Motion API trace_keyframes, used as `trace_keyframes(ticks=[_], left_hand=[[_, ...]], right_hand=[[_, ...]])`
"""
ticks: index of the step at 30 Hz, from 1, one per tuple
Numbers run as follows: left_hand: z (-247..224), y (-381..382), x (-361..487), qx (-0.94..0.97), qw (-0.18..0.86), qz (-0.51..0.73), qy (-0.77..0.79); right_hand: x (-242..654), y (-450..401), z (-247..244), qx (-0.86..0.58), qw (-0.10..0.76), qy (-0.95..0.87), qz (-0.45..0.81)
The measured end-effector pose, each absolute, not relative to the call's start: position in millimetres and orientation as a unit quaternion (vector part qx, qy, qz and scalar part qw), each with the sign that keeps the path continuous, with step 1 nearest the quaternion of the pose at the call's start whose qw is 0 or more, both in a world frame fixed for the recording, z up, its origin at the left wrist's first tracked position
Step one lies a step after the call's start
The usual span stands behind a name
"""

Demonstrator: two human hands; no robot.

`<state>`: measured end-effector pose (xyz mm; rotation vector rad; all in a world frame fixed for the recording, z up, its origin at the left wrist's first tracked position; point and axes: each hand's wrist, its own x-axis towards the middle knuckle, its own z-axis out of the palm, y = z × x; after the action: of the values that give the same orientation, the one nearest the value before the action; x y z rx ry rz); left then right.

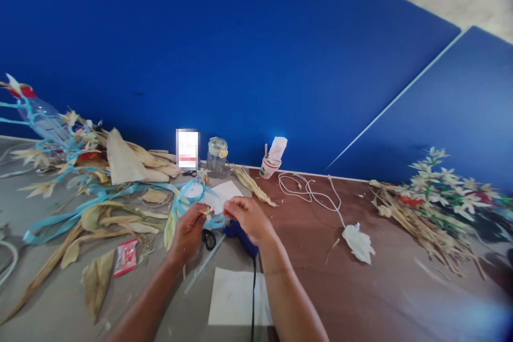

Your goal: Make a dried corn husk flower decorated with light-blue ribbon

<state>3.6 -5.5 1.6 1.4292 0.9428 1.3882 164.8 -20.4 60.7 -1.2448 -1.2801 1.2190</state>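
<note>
My left hand (191,230) pinches a small pale husk flower (208,214) between thumb and fingertips, over the middle of the table. Just to its right, my right hand (249,218) has its thumb and fingertips pressed together; whatever they hold is too small to make out. Behind the hands lie a roll of light blue ribbon (193,192) and a white sheet (225,195). A dark blue tool (242,237) with a black cord sits under my right hand. Black scissor handles (209,239) show beside my left hand.
Dried husks (128,160) and a blue-stemmed flower arrangement (72,155) fill the left. Behind stand a glass jar (217,157) and a paper cup (270,166). A white cable (310,192), crumpled tissue (358,243) and white flowers (449,187) are at right. Nearer lies white paper (232,299).
</note>
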Motion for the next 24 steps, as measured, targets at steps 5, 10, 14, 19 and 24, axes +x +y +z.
trace_keyframes(ticks=[5,10,14,19,24], left_hand=[[-0.9,-3.8,1.2,0.586,0.419,0.582,0.379],[-10.1,0.2,0.8,0.593,0.386,0.601,0.372],[-12.7,1.5,1.0,0.602,0.366,0.606,0.369],[-13.7,2.7,0.5,0.607,0.346,0.611,0.373],[-20.4,4.8,-1.0,0.616,0.330,0.614,0.367]], right_hand=[[153.4,-25.2,60.1,-0.504,0.405,-0.556,0.522],[148.7,-25.4,57.8,-0.511,0.405,-0.565,0.506],[145.9,-27.5,56.0,-0.516,0.388,-0.581,0.495],[140.8,-28.7,54.3,-0.519,0.398,-0.560,0.509],[129.1,-28.7,51.9,-0.509,0.426,-0.485,0.570]])
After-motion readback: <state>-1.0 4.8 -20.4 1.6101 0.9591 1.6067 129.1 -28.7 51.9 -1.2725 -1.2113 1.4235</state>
